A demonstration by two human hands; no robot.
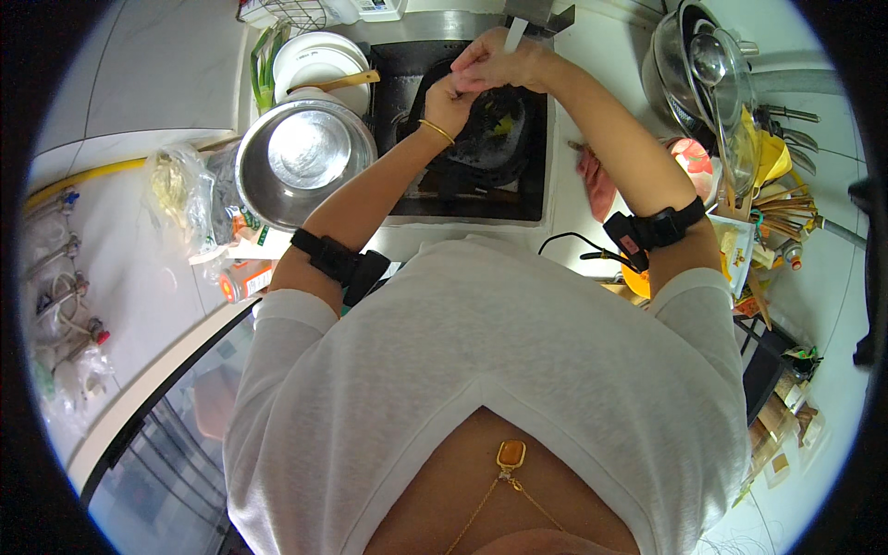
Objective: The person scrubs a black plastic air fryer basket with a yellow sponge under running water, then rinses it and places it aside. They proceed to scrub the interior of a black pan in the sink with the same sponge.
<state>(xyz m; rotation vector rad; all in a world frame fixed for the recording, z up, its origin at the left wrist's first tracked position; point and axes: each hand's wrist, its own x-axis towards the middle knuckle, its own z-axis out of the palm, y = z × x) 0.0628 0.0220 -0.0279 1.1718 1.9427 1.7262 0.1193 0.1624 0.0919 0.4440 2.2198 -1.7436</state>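
My left hand (449,105) and my right hand (494,68) meet over a black sink (472,208), touching at the fingers. The fingers are curled and overlap, so whether anything small is between them cannot be told. A metal faucet (531,17) stands at the sink's far edge, beside my right hand. Below my hands, a dark pan or basin (510,156) sits in the sink, wet inside, with a few yellow-green scraps (504,125) in it. My left forearm passes beside a large steel pot (253,170).
White plates (326,64), a wooden-handled utensil (347,82) and green onions (262,73) are behind the pot. A pink cloth (595,182) lies right of the sink. Steel bowls and a ladle (709,61) lean at the right, near chopsticks (784,211). A jar (246,279) lies left.
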